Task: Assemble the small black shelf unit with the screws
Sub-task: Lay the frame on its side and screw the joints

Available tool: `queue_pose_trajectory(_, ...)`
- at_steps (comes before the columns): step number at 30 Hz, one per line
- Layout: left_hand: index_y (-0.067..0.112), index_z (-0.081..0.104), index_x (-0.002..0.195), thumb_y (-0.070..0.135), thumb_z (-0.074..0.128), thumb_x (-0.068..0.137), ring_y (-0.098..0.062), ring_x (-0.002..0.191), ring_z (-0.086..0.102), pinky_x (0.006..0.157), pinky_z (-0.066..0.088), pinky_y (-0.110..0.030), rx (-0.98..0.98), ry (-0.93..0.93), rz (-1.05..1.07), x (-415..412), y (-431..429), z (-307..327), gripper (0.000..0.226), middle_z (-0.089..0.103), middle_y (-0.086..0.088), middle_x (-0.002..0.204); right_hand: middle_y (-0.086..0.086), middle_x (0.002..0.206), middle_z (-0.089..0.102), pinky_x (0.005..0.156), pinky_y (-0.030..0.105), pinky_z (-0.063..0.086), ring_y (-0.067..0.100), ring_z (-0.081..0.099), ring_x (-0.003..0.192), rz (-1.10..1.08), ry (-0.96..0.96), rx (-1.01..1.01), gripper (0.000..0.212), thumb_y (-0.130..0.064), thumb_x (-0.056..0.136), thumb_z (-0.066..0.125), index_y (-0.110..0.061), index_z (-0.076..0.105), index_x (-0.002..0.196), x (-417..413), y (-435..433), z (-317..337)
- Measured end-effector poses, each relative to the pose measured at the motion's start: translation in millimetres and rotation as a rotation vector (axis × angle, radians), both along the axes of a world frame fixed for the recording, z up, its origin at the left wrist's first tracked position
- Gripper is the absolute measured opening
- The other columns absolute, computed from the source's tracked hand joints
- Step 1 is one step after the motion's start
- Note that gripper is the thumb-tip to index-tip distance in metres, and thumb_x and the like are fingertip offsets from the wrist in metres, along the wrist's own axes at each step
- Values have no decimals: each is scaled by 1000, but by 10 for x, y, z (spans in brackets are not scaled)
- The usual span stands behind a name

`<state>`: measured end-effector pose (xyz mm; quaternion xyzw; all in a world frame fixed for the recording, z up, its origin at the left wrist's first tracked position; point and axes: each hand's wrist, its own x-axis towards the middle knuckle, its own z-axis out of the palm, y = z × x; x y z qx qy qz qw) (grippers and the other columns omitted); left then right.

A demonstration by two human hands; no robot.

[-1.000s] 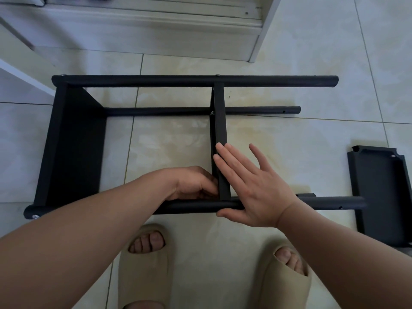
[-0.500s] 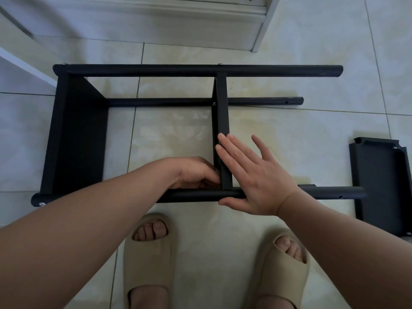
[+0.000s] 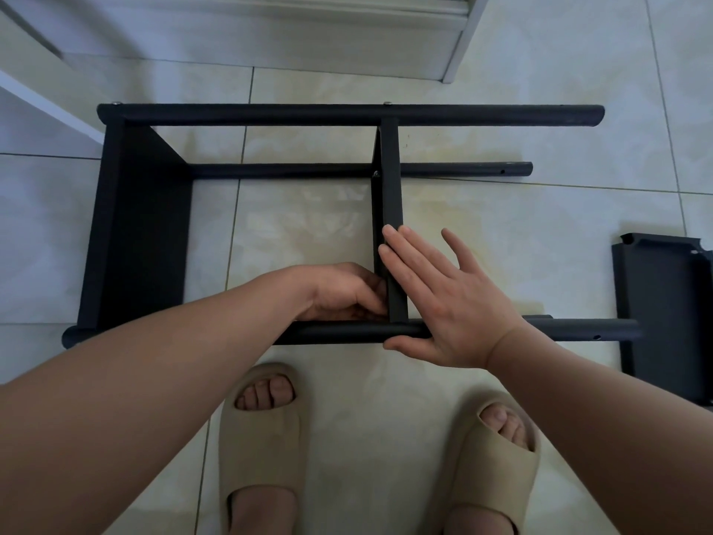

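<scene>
The black shelf unit (image 3: 347, 114) lies on its side on the tiled floor, with round poles running left to right. One black panel (image 3: 142, 225) is fixed at its left end and a middle panel (image 3: 390, 179) stands between the poles. My left hand (image 3: 343, 291) is curled against the left face of the middle panel where it meets the near pole (image 3: 578, 329); what its fingers pinch is hidden. My right hand (image 3: 443, 299) lies flat with fingers spread against the panel's right face and the near pole. A loose black panel (image 3: 667, 314) lies at the right.
My two feet in beige slippers (image 3: 262, 438) stand just in front of the near pole. White furniture (image 3: 459, 40) stands along the far side, and a white edge (image 3: 46, 106) juts in at the far left. Screw heads (image 3: 387, 103) show on the far pole.
The shelf and both hands keep the same pose. Only the view has shifted slightly, with the frame sitting a little lower than before.
</scene>
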<state>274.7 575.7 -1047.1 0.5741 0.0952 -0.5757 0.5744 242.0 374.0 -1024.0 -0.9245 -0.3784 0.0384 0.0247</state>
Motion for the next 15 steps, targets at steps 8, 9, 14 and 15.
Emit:
queue_pose_trajectory(8,16,73,69,-3,49,94,-13,62,66,60,53,-22,-19,61,-47,-12,1,-21,39,67,-2,67,13,168,16,119,62,24,28,17,155,-4,5,-14,102,-78,89,38,-2,28,158,4,3,12)
queue_pose_trajectory(9,18,73,60,-1,50,94,-12,59,66,58,51,-20,1,51,-67,-11,-1,-16,45,67,0,63,13,168,16,119,62,24,28,17,155,-4,5,-12,102,-77,89,39,-2,28,157,4,4,12)
queue_pose_trajectory(14,6,65,80,-9,53,88,-17,62,68,59,55,-25,74,34,-56,65,-25,33,20,67,-6,66,14,167,18,118,62,25,28,18,155,-6,4,-2,102,-77,89,39,-2,30,157,6,8,6)
queue_pose_trajectory(15,3,65,85,-10,53,88,-19,65,69,62,57,-28,77,36,-56,78,-31,34,18,68,-8,69,14,167,18,118,62,26,28,19,155,-6,2,1,101,-77,89,40,-2,30,157,6,8,5)
